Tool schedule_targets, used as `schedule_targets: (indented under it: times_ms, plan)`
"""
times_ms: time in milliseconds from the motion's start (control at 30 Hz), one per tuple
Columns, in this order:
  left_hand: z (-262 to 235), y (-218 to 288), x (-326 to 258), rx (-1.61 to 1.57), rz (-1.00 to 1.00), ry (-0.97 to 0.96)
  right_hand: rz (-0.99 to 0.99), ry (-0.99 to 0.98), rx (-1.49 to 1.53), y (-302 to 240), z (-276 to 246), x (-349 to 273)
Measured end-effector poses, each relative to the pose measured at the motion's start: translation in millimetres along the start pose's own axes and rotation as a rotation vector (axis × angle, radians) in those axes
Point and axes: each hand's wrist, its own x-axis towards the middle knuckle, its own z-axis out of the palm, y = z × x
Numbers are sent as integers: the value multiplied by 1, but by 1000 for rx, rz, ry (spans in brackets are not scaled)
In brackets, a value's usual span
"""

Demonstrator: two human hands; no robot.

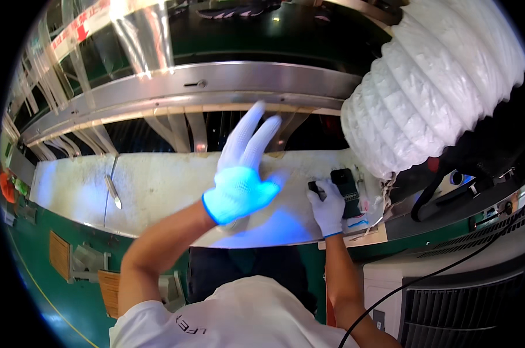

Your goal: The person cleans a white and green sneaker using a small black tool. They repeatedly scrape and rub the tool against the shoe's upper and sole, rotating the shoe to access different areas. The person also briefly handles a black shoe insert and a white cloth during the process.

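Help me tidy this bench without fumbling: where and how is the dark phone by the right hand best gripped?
Probably pinch the dark phone by its long edges near the far end, from above: it lies flat, long sides running front to back, while the right hand crowds its left edge.

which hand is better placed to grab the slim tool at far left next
Likely the left hand: open and nearer the slim tool. The right hand is farther right along the bench and seems to hold a small dark thing.
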Motion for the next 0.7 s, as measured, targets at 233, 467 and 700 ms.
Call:
schedule_targets:
  times_ms: [233,467,700]
  plan:
    - [91,-42,235,-226,-166,-17,-16,68,104,-7,8,7]
    - [220,-123,363,451,-26,-505,72,47,150,-23,-3,13]
    - [286,-138,382,618,-12,-691,82,142,81,-17,-1,4]
